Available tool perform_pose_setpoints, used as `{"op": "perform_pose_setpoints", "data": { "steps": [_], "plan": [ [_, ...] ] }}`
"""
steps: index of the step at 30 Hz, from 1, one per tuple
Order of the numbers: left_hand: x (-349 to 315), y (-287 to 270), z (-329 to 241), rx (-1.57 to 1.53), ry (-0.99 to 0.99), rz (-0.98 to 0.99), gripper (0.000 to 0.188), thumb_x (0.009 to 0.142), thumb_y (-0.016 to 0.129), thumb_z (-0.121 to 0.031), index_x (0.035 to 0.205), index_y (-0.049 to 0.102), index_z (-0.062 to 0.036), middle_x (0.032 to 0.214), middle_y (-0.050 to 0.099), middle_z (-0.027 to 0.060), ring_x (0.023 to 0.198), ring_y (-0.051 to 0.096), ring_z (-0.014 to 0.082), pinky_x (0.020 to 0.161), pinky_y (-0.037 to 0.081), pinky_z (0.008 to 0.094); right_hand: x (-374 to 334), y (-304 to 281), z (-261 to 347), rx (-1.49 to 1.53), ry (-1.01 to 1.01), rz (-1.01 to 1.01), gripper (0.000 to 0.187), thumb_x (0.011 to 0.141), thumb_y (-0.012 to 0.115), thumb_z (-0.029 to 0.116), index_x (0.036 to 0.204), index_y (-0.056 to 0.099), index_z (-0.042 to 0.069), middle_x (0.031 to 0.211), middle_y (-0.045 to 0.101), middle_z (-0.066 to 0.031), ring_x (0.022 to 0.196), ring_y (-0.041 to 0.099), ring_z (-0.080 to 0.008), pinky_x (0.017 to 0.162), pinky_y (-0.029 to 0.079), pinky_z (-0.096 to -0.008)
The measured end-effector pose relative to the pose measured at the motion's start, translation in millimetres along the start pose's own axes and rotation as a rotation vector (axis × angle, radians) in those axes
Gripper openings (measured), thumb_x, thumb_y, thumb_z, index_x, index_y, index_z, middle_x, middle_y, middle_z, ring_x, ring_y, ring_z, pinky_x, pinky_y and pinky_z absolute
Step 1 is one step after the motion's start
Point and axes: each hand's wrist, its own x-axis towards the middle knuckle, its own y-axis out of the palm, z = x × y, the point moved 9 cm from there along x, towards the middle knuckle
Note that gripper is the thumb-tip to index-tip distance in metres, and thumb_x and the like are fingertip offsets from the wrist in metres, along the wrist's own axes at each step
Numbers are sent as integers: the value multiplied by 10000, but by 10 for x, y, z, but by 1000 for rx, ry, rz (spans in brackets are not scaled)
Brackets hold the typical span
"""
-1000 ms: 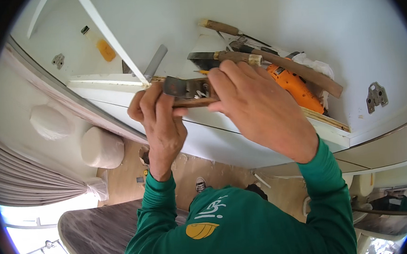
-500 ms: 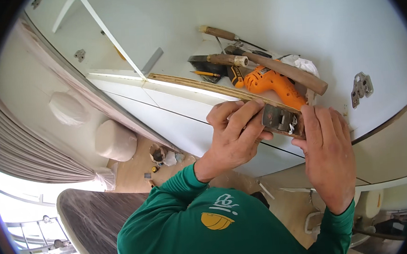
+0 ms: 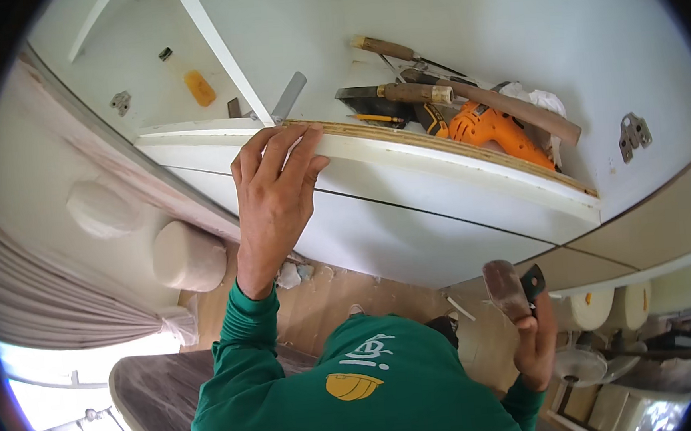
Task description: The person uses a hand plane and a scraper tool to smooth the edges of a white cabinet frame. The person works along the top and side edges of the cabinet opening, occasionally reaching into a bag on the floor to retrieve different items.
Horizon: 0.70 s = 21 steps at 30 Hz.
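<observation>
My left hand point(image 3: 274, 184) lies over the cabinet's front edge, fingers stretched, the fingertips touching a bare plywood strip point(image 3: 453, 152). Down at the right, well below that edge, my right hand point(image 3: 537, 338) grips a small hand plane point(image 3: 509, 290). The plane's brown body and dark iron stick up out of the fist; part of it is hidden by the fingers. Behind the strip, inside the white cabinet, rest an orange power drill point(image 3: 500, 133), a hammer-like tool with a long wooden handle point(image 3: 514, 107) and a wooden-handled tool point(image 3: 417, 92).
A white upright divider point(image 3: 222, 52) stands left of the tools, with a grey metal piece point(image 3: 289, 97) beside it. Farther left lies a bottle of orange liquid point(image 3: 199, 88). A hinge point(image 3: 635, 137) is fixed at the right. A dark tabletop point(image 3: 166, 404) sits near my left side.
My right hand has carried the plane off the edge, down and to the right. My left hand has let go of the plane and shifted left along the strip.
</observation>
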Motion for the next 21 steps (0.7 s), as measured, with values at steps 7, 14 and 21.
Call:
{"op": "perform_pose_setpoints", "data": {
  "steps": [7,14,21],
  "plan": [
    [43,109,-190,-259,205,33,476,960,822,-130,1421,730,-59,1399,686,99,1308,627,338,1098,469,479,-209,807,210,407,123,-34,782,1166,522,597,1536,550,-91,1169,750,-158,1069,711,-208,978,560,-367],
    [111,184,-414,-429,317,22,503,960,826,-172,1436,715,-52,1446,659,110,1334,619,352,1089,485,501,-430,1064,267,643,163,-165,770,1139,558,626,1463,555,-72,1120,714,-170,1007,712,-241,893,586,-401],
    [32,50,-876,-799,564,151,547,958,835,-189,1484,717,-98,1441,698,74,1398,624,345,1152,491,501,-146,765,578,703,70,-232,774,1077,676,541,1515,487,-69,1129,689,-176,899,730,-252,733,601,-388]
  ]
}}
